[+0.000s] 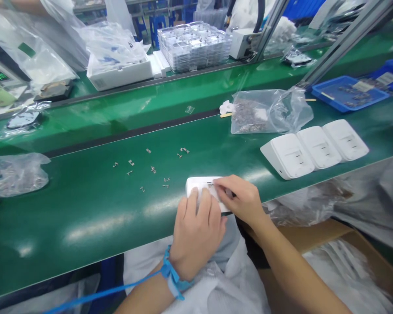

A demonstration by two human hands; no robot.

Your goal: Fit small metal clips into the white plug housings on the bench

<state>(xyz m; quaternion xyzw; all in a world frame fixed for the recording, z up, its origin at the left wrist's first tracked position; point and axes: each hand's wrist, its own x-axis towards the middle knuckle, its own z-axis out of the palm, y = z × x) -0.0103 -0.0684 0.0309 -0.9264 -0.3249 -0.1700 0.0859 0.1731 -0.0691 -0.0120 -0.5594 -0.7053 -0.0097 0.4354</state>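
Observation:
A white plastic housing (192,183) lies at the front edge of the green table (94,192). My left hand (199,222), with a blue strap at its wrist, rests on the housing and holds it, fingers bent over its face. At the housing's upper right, my right hand (240,196) has thumb and forefinger pinched together at a small metal piece (210,183), close to a slot. Whether the piece is between the fingertips is hard to see. Several small metal parts (153,169) are scattered on the table behind and to the left of the housing.
Three white housings (293,157) stand in a row at the right. Behind them are a clear bag of metal parts (252,115) and a blue tray (339,102). Another bag (19,174) lies at the left. A white box (118,76) and stacked clear trays (196,48) sit on the raised ledge.

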